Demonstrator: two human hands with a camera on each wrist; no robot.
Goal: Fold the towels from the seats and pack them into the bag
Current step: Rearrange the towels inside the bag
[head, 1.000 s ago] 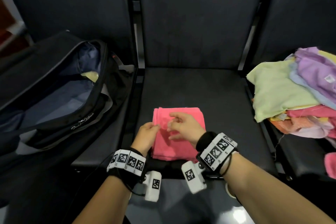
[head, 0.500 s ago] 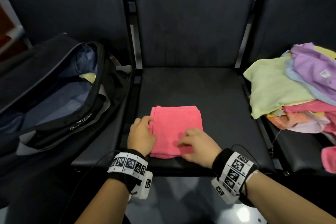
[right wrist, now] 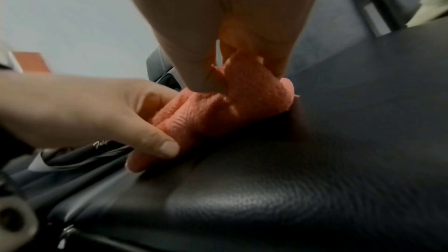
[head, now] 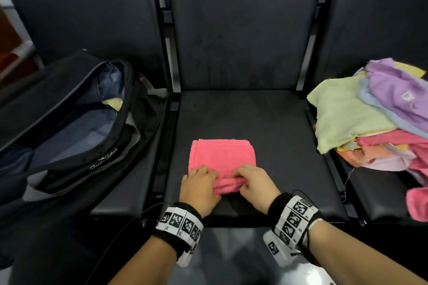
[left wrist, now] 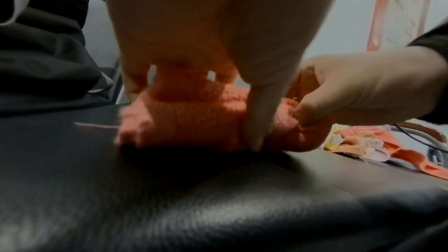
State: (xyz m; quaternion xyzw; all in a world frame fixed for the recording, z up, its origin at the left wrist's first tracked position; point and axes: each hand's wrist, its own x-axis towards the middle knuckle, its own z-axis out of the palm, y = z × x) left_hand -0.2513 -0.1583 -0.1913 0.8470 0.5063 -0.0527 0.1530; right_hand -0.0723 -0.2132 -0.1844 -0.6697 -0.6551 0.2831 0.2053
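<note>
On the middle seat (head: pixel 266 122), both the left hand (head: pixel 199 188) and the right hand (head: pixel 256 186) are pinching the near edge of the pink towel (head: pixel 222 154); the layers could be slipping apart if one pinch is loosening.

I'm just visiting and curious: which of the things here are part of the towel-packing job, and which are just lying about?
Part of the job:
- pink towel, gripped at its near edge by the left hand and right hand
- towel pile on the right seat
- open black bag

Just there:
- middle seat
- wrist bands
</note>
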